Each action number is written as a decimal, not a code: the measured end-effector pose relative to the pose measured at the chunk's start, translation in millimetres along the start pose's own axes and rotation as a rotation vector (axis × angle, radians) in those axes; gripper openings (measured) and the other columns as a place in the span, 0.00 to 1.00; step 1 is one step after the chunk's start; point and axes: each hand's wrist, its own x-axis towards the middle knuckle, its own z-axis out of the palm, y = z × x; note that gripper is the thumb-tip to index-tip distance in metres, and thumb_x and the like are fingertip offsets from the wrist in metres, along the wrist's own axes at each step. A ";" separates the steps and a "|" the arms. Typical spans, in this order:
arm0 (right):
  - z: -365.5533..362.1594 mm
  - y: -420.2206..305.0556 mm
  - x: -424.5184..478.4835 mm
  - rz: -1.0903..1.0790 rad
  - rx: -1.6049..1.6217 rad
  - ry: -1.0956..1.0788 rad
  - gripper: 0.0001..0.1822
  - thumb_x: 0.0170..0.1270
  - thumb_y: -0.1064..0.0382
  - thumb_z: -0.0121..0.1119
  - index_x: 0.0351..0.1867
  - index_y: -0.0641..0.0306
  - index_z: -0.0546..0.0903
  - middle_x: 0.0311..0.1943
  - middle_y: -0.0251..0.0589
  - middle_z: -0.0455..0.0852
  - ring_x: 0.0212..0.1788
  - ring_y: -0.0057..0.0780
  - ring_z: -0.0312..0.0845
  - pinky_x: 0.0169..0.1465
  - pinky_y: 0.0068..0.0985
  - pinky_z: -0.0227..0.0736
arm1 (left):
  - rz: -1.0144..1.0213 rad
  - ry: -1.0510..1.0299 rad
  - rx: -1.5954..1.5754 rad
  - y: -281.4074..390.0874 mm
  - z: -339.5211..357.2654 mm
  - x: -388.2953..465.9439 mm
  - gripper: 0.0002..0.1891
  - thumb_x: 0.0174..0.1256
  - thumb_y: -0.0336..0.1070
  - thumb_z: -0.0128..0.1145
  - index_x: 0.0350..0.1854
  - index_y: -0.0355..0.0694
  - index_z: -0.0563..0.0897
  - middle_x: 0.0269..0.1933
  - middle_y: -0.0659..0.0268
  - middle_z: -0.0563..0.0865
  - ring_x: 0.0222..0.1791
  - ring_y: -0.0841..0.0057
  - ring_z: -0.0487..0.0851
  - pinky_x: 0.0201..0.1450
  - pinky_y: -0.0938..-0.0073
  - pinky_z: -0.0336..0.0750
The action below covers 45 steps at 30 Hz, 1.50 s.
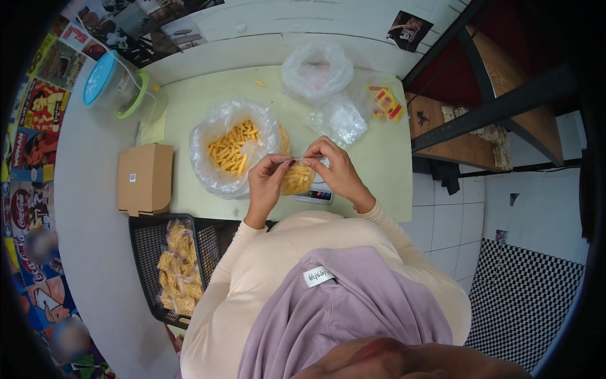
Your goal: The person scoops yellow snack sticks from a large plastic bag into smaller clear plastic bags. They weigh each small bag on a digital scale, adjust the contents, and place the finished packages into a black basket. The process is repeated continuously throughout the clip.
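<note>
Both of my hands pinch the top edge of a small clear plastic bag [298, 178] filled with yellow stick-shaped snacks. My left hand [268, 182] grips its left corner, and my right hand [337, 168] grips the right corner. Beneath the bag is a white digital kitchen scale [318, 196], partly hidden; whether the bag touches it I cannot tell. Left of my hands stands a large open clear plastic bag [201, 158] with many of the same snack sticks [232, 147] inside. A few more sticks show behind its right side.
Empty-looking clear bags [341, 118] and a white plastic bag [317, 71] lie at the back right, beside yellow-red packets [386, 103]. A cardboard box [145, 179] stands left, near lidded plastic tubs [106, 85]. A black basket [142, 265] holds several filled snack packs [179, 279].
</note>
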 end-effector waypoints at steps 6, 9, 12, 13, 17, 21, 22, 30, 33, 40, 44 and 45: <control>1.8 1.2 8.4 -0.035 -0.051 0.014 0.07 0.64 0.67 0.65 0.37 0.68 0.81 0.35 0.41 0.79 0.39 0.37 0.78 0.44 0.30 0.73 | 0.020 0.031 -0.073 6.9 4.5 3.8 0.04 0.70 0.25 0.60 0.44 0.32 0.83 0.40 0.68 0.86 0.40 0.85 0.82 0.45 0.84 0.76; 0.7 -0.2 12.9 -0.047 -0.061 0.009 0.06 0.64 0.68 0.65 0.37 0.67 0.81 0.35 0.41 0.79 0.39 0.37 0.78 0.44 0.30 0.73 | 0.032 0.052 -0.056 3.6 0.7 5.9 0.04 0.70 0.24 0.60 0.43 0.30 0.83 0.39 0.67 0.87 0.39 0.85 0.82 0.44 0.85 0.76; 1.9 0.9 16.1 -0.082 -0.076 0.009 0.06 0.64 0.68 0.65 0.37 0.66 0.81 0.35 0.40 0.79 0.39 0.38 0.78 0.43 0.30 0.73 | 0.059 0.059 -0.008 0.5 -2.9 7.7 0.04 0.70 0.24 0.60 0.43 0.30 0.83 0.38 0.67 0.87 0.39 0.86 0.82 0.43 0.85 0.76; 2.8 1.8 17.1 -0.096 -0.081 0.010 0.05 0.64 0.68 0.64 0.37 0.66 0.81 0.35 0.40 0.79 0.39 0.38 0.78 0.43 0.30 0.73 | 0.071 0.061 0.008 0.4 -3.1 8.4 0.04 0.70 0.24 0.60 0.43 0.30 0.83 0.38 0.68 0.87 0.39 0.86 0.82 0.43 0.85 0.76; 7.1 5.7 21.0 -0.120 -0.117 0.018 0.05 0.64 0.68 0.64 0.36 0.65 0.79 0.35 0.41 0.79 0.38 0.40 0.77 0.41 0.32 0.73 | 0.071 0.082 0.009 2.8 -1.9 9.9 0.04 0.70 0.24 0.60 0.43 0.30 0.83 0.38 0.68 0.86 0.39 0.86 0.82 0.44 0.85 0.76; 8.5 5.5 22.7 -0.125 -0.132 0.015 0.05 0.64 0.68 0.63 0.35 0.65 0.78 0.34 0.41 0.78 0.37 0.41 0.76 0.40 0.33 0.72 | 0.077 0.085 0.032 0.8 -2.9 10.9 0.03 0.70 0.24 0.60 0.42 0.31 0.83 0.39 0.67 0.87 0.39 0.85 0.82 0.45 0.84 0.75; 8.2 4.8 23.1 -0.122 -0.128 0.012 0.05 0.64 0.68 0.63 0.35 0.65 0.78 0.34 0.41 0.78 0.37 0.41 0.76 0.40 0.34 0.72 | 0.087 0.085 0.043 0.1 -3.1 11.1 0.03 0.70 0.24 0.60 0.42 0.31 0.83 0.39 0.67 0.87 0.39 0.85 0.82 0.45 0.84 0.75; 6.7 3.3 23.1 -0.150 -0.136 -0.011 0.06 0.63 0.67 0.64 0.34 0.65 0.78 0.33 0.41 0.79 0.38 0.42 0.76 0.42 0.34 0.71 | 0.043 0.037 0.065 1.8 0.6 10.7 0.04 0.71 0.26 0.60 0.42 0.31 0.83 0.39 0.67 0.87 0.39 0.85 0.81 0.46 0.84 0.75; 5.9 3.8 23.0 -0.143 -0.152 0.005 0.07 0.62 0.67 0.65 0.33 0.65 0.78 0.33 0.41 0.79 0.38 0.42 0.75 0.42 0.35 0.71 | 0.018 0.054 0.040 0.5 1.2 11.4 0.04 0.72 0.27 0.60 0.42 0.31 0.83 0.39 0.67 0.87 0.39 0.85 0.82 0.46 0.84 0.75; 6.6 -5.6 23.7 -0.177 -0.147 -0.001 0.07 0.61 0.68 0.66 0.33 0.65 0.78 0.31 0.41 0.79 0.38 0.42 0.76 0.43 0.35 0.71 | 0.078 0.042 0.053 -3.6 -3.6 10.2 0.04 0.72 0.27 0.59 0.41 0.31 0.83 0.39 0.67 0.87 0.40 0.84 0.82 0.47 0.84 0.75; 9.9 0.1 21.8 -0.175 -0.156 -0.005 0.07 0.60 0.67 0.66 0.33 0.65 0.78 0.32 0.41 0.79 0.38 0.42 0.76 0.43 0.35 0.71 | 0.107 0.023 0.110 -4.2 -2.3 7.7 0.04 0.72 0.26 0.59 0.42 0.30 0.83 0.39 0.67 0.87 0.40 0.84 0.82 0.46 0.84 0.74; 10.3 0.1 21.7 -0.185 -0.171 -0.004 0.07 0.60 0.67 0.66 0.33 0.65 0.78 0.32 0.41 0.79 0.38 0.42 0.76 0.43 0.35 0.71 | 0.104 0.020 0.109 -4.7 -2.7 7.5 0.04 0.72 0.26 0.59 0.42 0.30 0.83 0.39 0.67 0.87 0.40 0.84 0.82 0.46 0.84 0.74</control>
